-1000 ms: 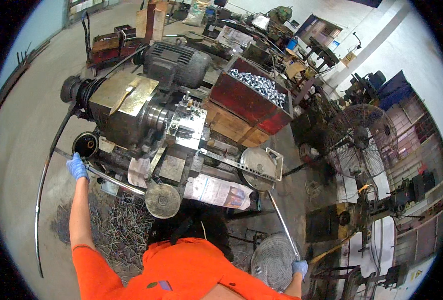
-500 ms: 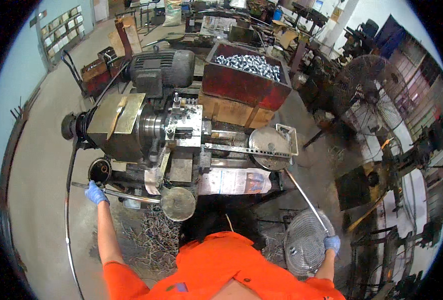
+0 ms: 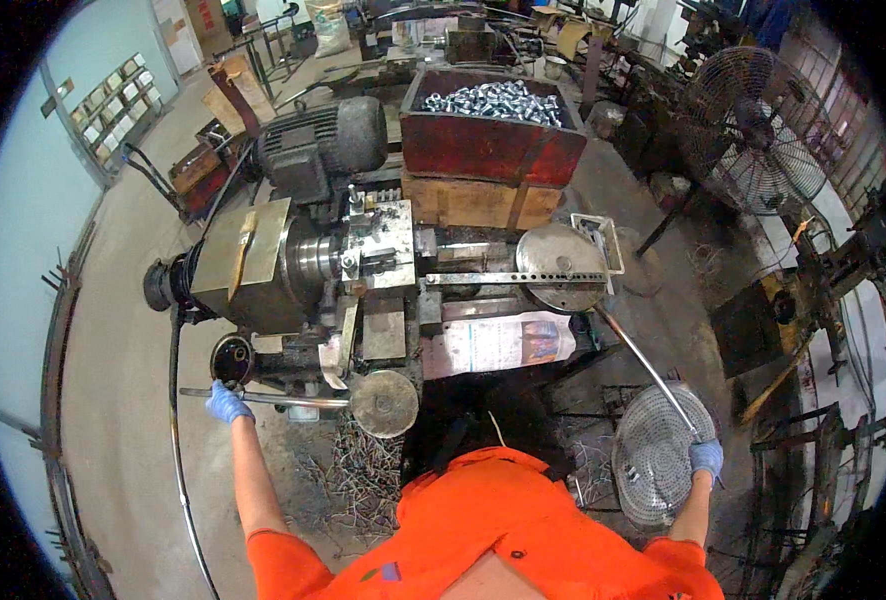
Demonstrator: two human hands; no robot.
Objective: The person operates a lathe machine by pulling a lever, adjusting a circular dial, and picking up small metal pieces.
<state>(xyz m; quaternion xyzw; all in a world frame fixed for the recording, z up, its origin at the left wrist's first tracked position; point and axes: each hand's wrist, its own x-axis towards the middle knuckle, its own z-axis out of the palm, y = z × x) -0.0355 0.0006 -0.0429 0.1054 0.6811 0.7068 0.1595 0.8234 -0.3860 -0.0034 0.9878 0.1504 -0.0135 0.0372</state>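
Note:
My left hand [image 3: 228, 402], in a blue glove, is closed round a metal lever bar [image 3: 298, 401] at the front left of a lathe-like machine [image 3: 381, 240]. Just beyond that hand is a dark round container [image 3: 232, 358]; a round metal disc [image 3: 384, 404] sits at the bar's right end. My right hand [image 3: 706, 458], also gloved, grips the lower end of a long metal lever [image 3: 646, 362]. This lever slants up to a round metal plate [image 3: 563, 250], across which a drilled flat bar [image 3: 483, 279] runs. A perforated round metal guard [image 3: 648, 470] lies under my right hand.
A red bin [image 3: 493, 145] of small shiny metal parts stands behind the machine, right of an electric motor [image 3: 323, 145]. Thin metal scraps [image 3: 358, 475] litter the floor. A large fan [image 3: 753, 130] stands at the right. A brush [image 3: 243, 250] lies on the machine's cover.
The view has shifted, so the machine and both hands appear farther right. Both hands keep their grip on the levers; the left bar looks slightly more level.

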